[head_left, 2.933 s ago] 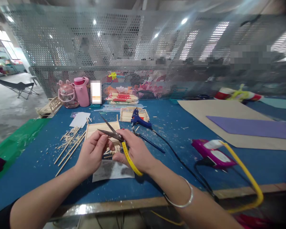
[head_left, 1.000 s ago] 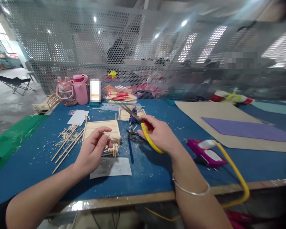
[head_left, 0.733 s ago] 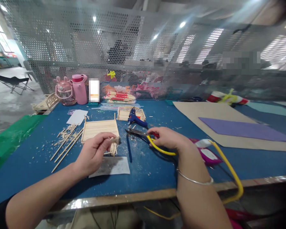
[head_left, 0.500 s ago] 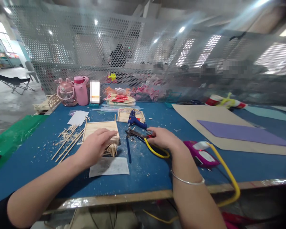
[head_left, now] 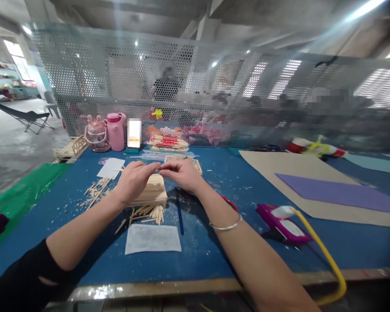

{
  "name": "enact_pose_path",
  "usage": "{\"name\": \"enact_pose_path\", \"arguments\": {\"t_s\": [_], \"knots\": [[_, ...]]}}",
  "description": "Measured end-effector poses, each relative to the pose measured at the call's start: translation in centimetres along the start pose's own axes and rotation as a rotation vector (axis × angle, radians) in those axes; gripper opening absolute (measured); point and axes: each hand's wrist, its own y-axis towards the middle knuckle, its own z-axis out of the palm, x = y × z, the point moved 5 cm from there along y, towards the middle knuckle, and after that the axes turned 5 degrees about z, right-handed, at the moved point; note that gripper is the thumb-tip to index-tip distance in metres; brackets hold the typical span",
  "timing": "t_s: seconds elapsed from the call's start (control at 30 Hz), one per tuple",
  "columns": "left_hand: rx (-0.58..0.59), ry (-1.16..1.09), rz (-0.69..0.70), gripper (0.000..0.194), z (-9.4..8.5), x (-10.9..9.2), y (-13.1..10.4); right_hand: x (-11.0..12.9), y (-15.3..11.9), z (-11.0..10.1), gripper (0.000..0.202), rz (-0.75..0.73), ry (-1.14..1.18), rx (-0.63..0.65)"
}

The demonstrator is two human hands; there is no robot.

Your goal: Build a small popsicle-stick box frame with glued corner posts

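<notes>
My left hand (head_left: pixel 134 181) is over a small box built of wooden sticks (head_left: pixel 157 195), its fingers closed together. My right hand (head_left: pixel 183 174) comes in from the right with thumb and fingers pinched. The fingertips of both hands meet just above the box's far right corner. Whatever is between them is too small to make out. A short stick end shows left of my left hand. Loose cut sticks (head_left: pixel 154 213) lie at the box's near side. Behind my right forearm, a red handle (head_left: pixel 230 203) shows in part.
A white paper slip (head_left: pixel 153 239) and a thin blue rod (head_left: pixel 180 212) lie in front. Stick scraps (head_left: pixel 99 188) are scattered at left. A purple device with a yellow cable (head_left: pixel 284 223) sits right. Bottles (head_left: pixel 116 132), a phone (head_left: pixel 134 133) and bundled sticks (head_left: pixel 168 142) stand behind.
My right hand has left the pliers and moved left to meet my left hand. My left hand has shifted slightly up and its fingers have closed. The view has tilted up a little.
</notes>
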Motion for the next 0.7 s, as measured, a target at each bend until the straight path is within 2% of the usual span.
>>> {"name": "enact_pose_path", "arguments": {"t_s": [0.2,0.27,0.33,0.4,0.47,0.53,0.6,0.7], "knots": [[-0.06,0.034,-0.024,0.032,0.8,1.2,1.0,-0.2,1.6,-0.5,0.018,-0.104,-0.076,-0.108],[-0.072,0.051,0.002,0.033,0.1,1.1,1.5,-0.5,1.6,-1.0,0.02,-0.107,-0.075,-0.234],[-0.104,0.058,0.009,0.033,-1.4,1.6,1.6,-1.4,1.2,-1.7,0.023,-0.063,-0.054,-0.389],[-0.238,0.034,-0.141,0.029,-3.4,3.5,0.7,-2.5,0.9,-2.0,0.026,-0.011,-0.034,-0.475],[-0.419,-0.073,-0.484,0.031,-4.8,6.5,-1.5,-3.5,0.8,-1.7,0.027,0.013,-0.025,-0.474],[-0.467,-0.405,-0.85,0.041,-3.9,9.2,-4.3,-4.2,0.9,-1.2,0.028,0.005,-0.018,-0.455],[-0.424,-0.523,-0.943,0.054,-2.8,10.1,-5.8,-4.6,1.1,-0.7,0.029,-0.004,-0.011,-0.443],[-0.372,-0.633,-0.967,0.061,-1.5,10.0,-6.6,-4.9,1.4,-0.1,0.028,-0.018,-0.007,-0.421]]}}
